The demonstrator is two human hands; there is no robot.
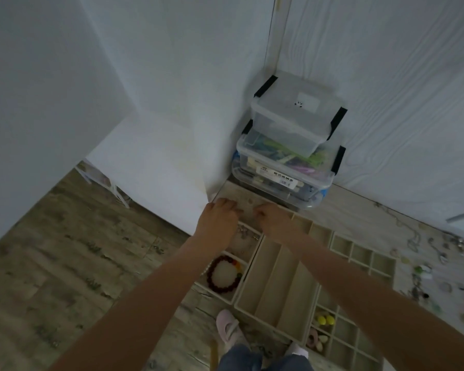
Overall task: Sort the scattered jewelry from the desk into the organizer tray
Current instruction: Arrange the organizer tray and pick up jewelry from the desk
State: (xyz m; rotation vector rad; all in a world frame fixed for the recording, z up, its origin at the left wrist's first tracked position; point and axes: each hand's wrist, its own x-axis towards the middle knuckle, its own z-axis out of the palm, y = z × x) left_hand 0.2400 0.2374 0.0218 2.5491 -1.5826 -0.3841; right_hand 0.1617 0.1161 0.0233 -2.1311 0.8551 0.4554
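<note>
Hands reach forward together over the far end of the organizer tray [276, 279]. The left hand [220, 215] lies palm down with its fingers bent toward the desk surface [340, 210] just past the tray's far left corner; blur hides whether those fingers pinch anything, so its grip cannot be told. The right hand [272, 218] sits just beside it, knuckles up, fingers curled under at the tray's far edge, and again the blur keeps me from telling whether it holds something or nothing. A small gap of bare desk shows between the two hands.

Below the left wrist, a compartment holds a tangle of silvery chain [245, 234]. The next compartment nearer the person holds a dark red beaded bracelet [224, 274] lying flat in a ring. The long middle compartments run beneath the right forearm. In the small-celled section near the person lie yellow beads [324, 319] and some pale pink pieces [315, 340].

Scattered jewelry [423, 263] lies on the desk to the right of the tray, well apart from both hands: chains, green and pale beads, small metal bits.

Beyond the hands, stacked clear storage boxes [289, 145] stand in the corner against the white wall [145, 76]. At the bottom, a pink slipper [227, 328] rests on the wood-pattern floor [65, 250].
</note>
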